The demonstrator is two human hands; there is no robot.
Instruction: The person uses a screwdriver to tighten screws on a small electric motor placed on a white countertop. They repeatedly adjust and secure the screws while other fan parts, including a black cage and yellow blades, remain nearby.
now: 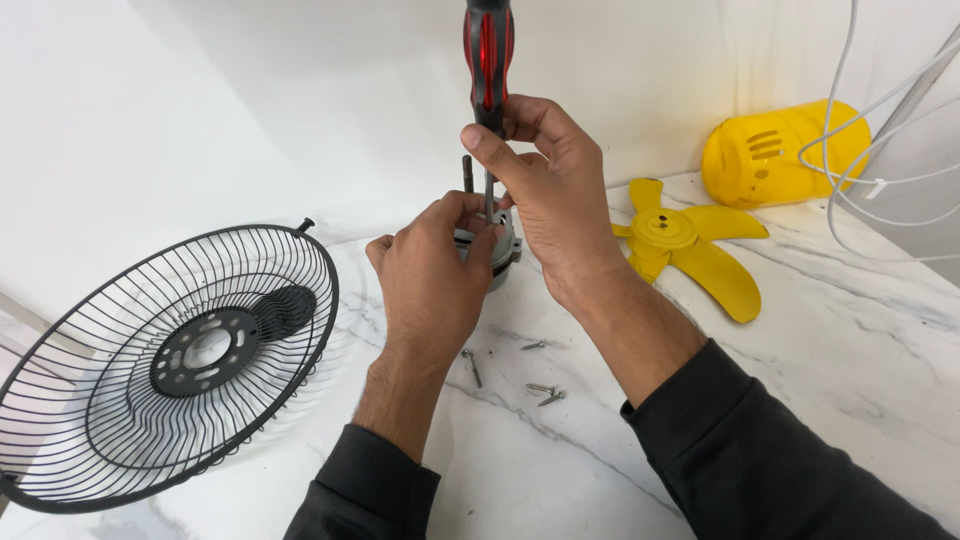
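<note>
Desk: white marble-pattern top, grey veining, set against white wall. On it: black wire fan guard at left, tilted (rear rim raised); grey fan motor at centre rear; four loose screws near centre front, scattered; yellow fan blade right of centre, lying flat; yellow motor housing at rear right corner; white cable just beside housing.

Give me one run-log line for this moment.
left hand: grips fan motor | right hand: holds red-black screwdriver upright on motor | loose screws on marble table | yellow blade right, black grille left
</note>
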